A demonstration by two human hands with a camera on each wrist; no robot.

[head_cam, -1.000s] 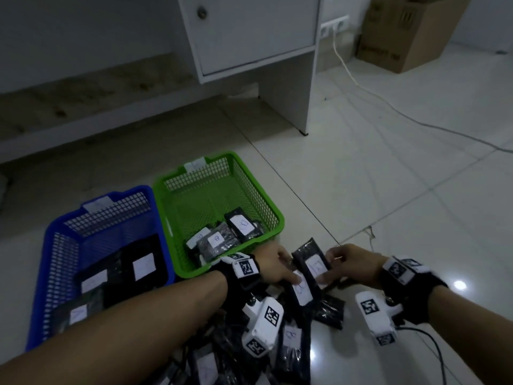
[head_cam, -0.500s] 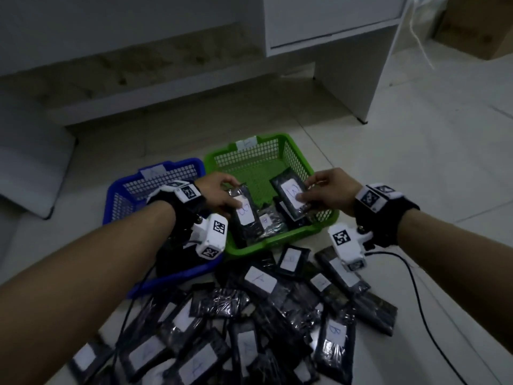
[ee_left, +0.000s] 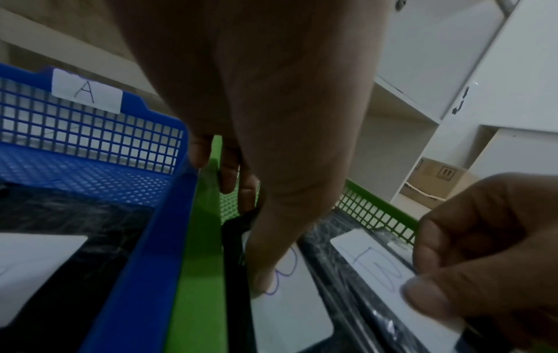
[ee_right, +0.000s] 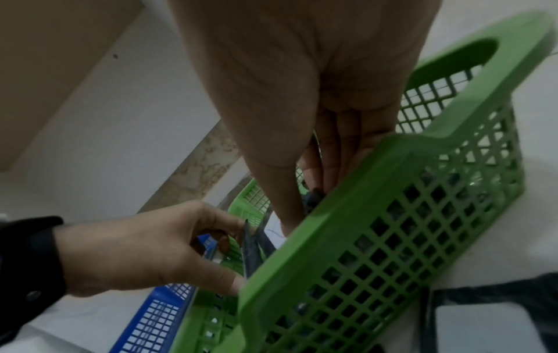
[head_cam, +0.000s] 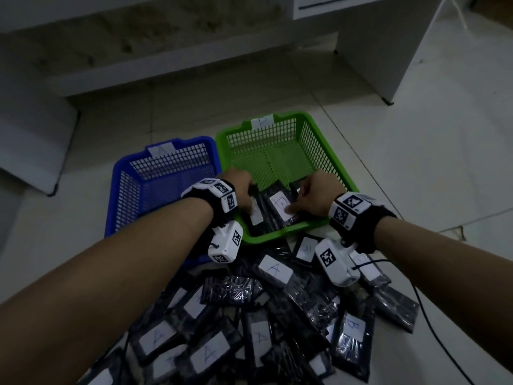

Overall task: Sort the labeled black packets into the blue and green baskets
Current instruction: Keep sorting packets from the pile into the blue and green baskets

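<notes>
While both hands sit low inside the green basket point(head_cam: 327, 151), each grips a black packet labeled B. Left hand point(head_cam: 241, 187) pinches the left packet point(head_cam: 256, 218), thumb on its white label. Right hand point(head_cam: 316, 195) pinches the right packet point(head_cam: 280, 207), thumb pressed on the label's near edge. Blue basket point(head_cam: 166, 162), tagged A, stands touching the green one's left side and holds black packets too. Unsorted pile of packets point(head_cam: 266, 323), marked A or B, lies on the floor near the baskets.
</notes>
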